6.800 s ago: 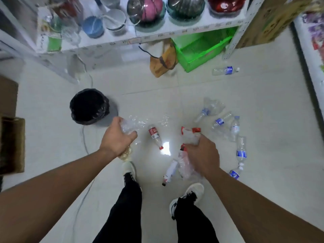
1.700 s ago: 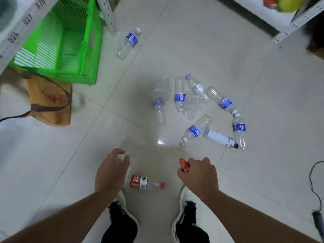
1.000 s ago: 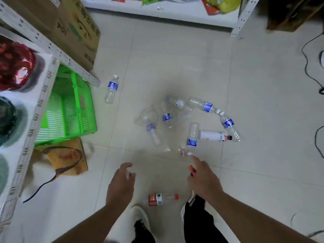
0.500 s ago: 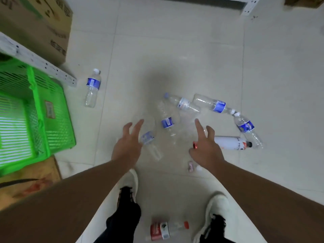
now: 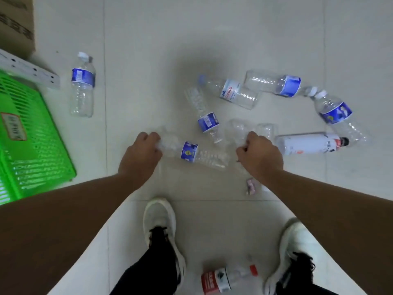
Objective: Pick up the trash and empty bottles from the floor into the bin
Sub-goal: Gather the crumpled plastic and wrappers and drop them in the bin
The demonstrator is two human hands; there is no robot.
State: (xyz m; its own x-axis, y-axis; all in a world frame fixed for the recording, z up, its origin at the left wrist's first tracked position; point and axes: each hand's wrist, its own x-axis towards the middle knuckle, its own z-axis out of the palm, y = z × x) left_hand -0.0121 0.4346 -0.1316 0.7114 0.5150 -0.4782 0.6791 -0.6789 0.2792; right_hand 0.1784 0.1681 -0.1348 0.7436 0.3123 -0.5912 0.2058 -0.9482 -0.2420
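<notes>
Several empty plastic bottles lie on the pale tiled floor. My left hand (image 5: 140, 154) grips the crushed end of a clear bottle with a blue label (image 5: 191, 153). My right hand (image 5: 259, 155) has its fingers curled round a crumpled clear bottle (image 5: 236, 129). Just beyond lie another blue-label bottle (image 5: 206, 118), a white bottle (image 5: 308, 143) and three more blue-label bottles (image 5: 231, 92), (image 5: 276, 84), (image 5: 336, 113). One bottle (image 5: 81, 88) lies apart on the left. A red-label bottle (image 5: 223, 279) lies between my feet. The bin is out of view.
A green plastic basket (image 5: 27, 145) stands at the left, under a white shelf rail (image 5: 27, 69) with a cardboard box (image 5: 14, 24) behind it. A small pink wrapper (image 5: 251, 185) lies below my right wrist. My white shoes (image 5: 159, 218) stand on the tiles.
Both hands were spread open above the bottles half a second ago. They have dropped to the floor and closed, the left on the blue-label bottle, the right on the crumpled clear one.
</notes>
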